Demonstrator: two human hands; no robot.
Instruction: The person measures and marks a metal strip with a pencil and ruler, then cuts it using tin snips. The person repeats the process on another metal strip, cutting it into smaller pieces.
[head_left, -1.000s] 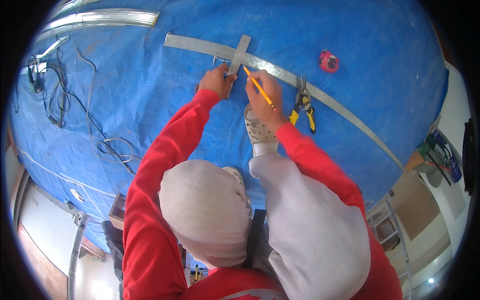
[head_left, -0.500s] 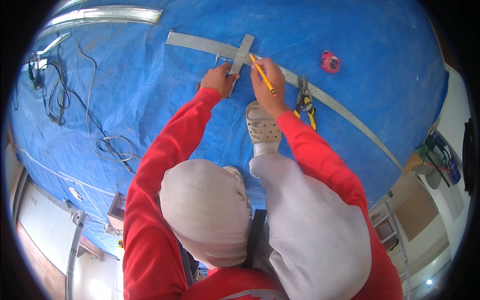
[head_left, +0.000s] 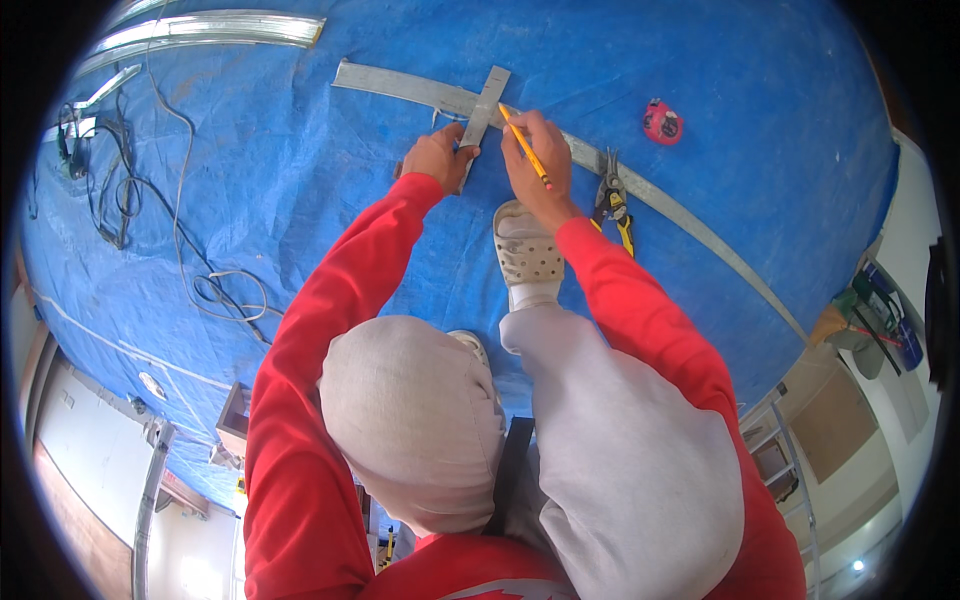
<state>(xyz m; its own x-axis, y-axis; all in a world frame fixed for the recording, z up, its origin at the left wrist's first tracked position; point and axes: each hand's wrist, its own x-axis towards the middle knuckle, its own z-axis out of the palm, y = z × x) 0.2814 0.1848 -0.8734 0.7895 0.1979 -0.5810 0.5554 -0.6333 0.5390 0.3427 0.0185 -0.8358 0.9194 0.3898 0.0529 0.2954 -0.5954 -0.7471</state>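
Note:
My left hand (head_left: 438, 160) grips the lower part of a short flat metal strip (head_left: 488, 105) lying crosswise over a long galvanized strip (head_left: 395, 85). A brownish piece beside my left fingers is too hidden to make out. In my right hand (head_left: 537, 170) is a yellow pencil (head_left: 524, 143), its point on the long strip just right of the crossing. Snips (head_left: 614, 185) with yellow-and-black handles lie across the long strip, right of that hand. A pink tape measure (head_left: 662, 124) lies further right. My foot in a beige clog (head_left: 530, 262) is below my right hand.
A blue tarp (head_left: 760, 80) covers the floor. Shiny metal channels (head_left: 210, 32) lie at upper left, with tangled cables (head_left: 125, 200) and a dark power tool (head_left: 70, 150) below them. A ladder (head_left: 790, 460) stands at lower right; assorted items (head_left: 885, 310) sit at the right edge.
My right hand and the pencil point have moved up along the short strip to the crossing, mostly within the first half second. My left hand still holds the strip in nearly the same place.

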